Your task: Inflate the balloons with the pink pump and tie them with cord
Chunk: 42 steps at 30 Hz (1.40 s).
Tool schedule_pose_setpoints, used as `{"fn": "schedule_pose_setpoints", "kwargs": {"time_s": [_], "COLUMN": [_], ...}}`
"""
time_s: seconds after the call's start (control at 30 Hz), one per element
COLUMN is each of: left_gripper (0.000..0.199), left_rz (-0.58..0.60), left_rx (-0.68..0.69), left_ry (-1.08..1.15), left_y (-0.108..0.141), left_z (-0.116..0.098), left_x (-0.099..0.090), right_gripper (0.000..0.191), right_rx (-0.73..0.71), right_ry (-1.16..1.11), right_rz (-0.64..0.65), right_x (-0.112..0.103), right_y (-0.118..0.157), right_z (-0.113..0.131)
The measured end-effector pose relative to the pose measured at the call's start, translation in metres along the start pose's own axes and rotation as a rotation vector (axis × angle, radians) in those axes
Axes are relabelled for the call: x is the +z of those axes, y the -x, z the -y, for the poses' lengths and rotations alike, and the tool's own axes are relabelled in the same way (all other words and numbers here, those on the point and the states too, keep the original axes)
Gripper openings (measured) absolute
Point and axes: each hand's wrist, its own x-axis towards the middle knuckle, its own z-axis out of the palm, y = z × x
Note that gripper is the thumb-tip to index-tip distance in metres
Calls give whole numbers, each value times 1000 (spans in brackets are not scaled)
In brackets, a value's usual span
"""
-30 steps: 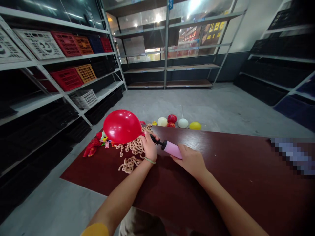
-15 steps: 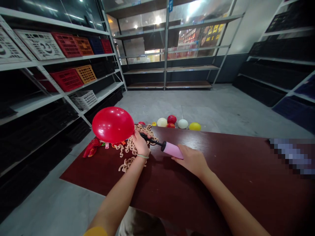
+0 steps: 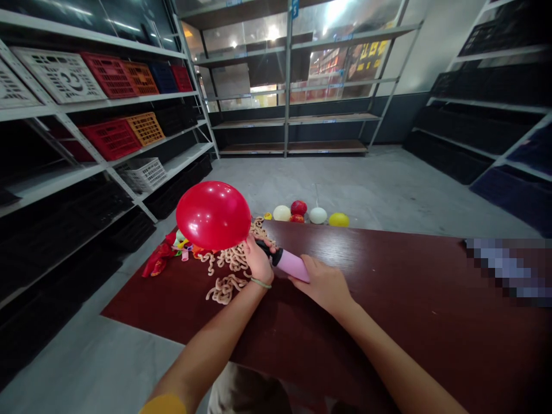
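A large inflated red balloon hangs over the table's left part, its lower right end at my left hand. The fingers of that hand are closed round the balloon's neck and the black handle end of a pump. My right hand grips the pink barrel of the same pump. The barrel's black end touches or nearly touches my left hand, and no rod shows between them. Beige curly pieces lie on the table left of my left hand.
Uninflated coloured balloons lie at the left end of the dark red table. Several inflated balloons rest on the floor beyond it. A blurred item is at the table's right. Shelves with crates stand left.
The pump's black rod has gone into the barrel, and my hands are closer together. The red balloon and my left hand have moved right; my right hand has moved slightly left.
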Motion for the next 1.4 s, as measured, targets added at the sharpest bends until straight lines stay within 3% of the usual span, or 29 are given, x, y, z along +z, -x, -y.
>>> {"fn": "schedule_pose_setpoints", "kwargs": {"time_s": [0.17, 0.63, 0.93, 1.13, 1.27, 1.4], "left_gripper": [31, 35, 27, 27, 24, 28], "left_rz": [40, 92, 68, -44, 53, 243], "left_rx": [-44, 10, -4, 122, 120, 35], "left_ry": [18, 139, 129, 102, 81, -28], "left_y": [-9, -27, -45, -62, -59, -46], "left_z": [-4, -21, -29, -47, -60, -56], "left_x": [-1, -6, -16, -17, -13, -14], "right_gripper": [38, 40, 40, 42, 47, 50], "right_rx": [-9, -13, 55, -30, -114, -210], "right_ry": [-24, -14, 28, 97, 105, 63], "right_rz": [-4, -42, -21, -31, -25, -1], "right_x": [2, 6, -1, -4, -4, -1], "right_y": [-1, 0, -1, -2, -2, -3], "right_z": [-7, -14, -29, -37, -36, -35]}}
